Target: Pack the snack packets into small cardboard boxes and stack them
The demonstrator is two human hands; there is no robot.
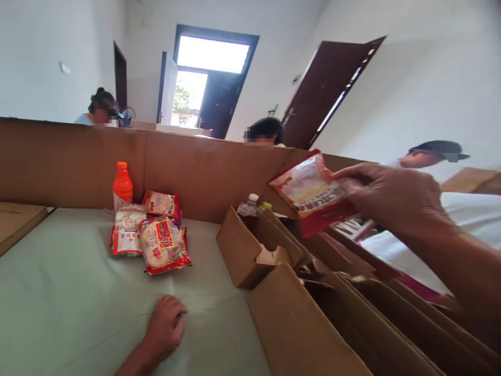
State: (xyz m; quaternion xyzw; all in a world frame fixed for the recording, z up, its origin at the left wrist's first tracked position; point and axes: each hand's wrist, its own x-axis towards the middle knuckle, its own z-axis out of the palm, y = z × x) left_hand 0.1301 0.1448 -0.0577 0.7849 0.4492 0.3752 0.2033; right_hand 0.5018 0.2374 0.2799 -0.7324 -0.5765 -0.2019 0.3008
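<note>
My right hand [385,193] pinches a red-edged snack packet [313,190] by one end. The packet is tilted in the air above the cardboard boxes [285,324] on the right. My left hand [166,324] rests on the pale green table cover [78,303] with its fingers curled in, and nothing shows in it. Beyond it lies a bag of rice crackers [164,243] in clear and red wrapping. A white and red snack pouch [130,230] leans beside that bag, with another red packet [161,203] behind them. An orange bottle [122,183] stands upright at the back.
A cardboard wall [70,162] runs along the back edge. Inside the boxes stand a clear bottle [249,205] and something with a green top [265,207]. A cardboard piece [19,222] lies at left. Several people are beyond the wall, one wearing a dark cap [440,149].
</note>
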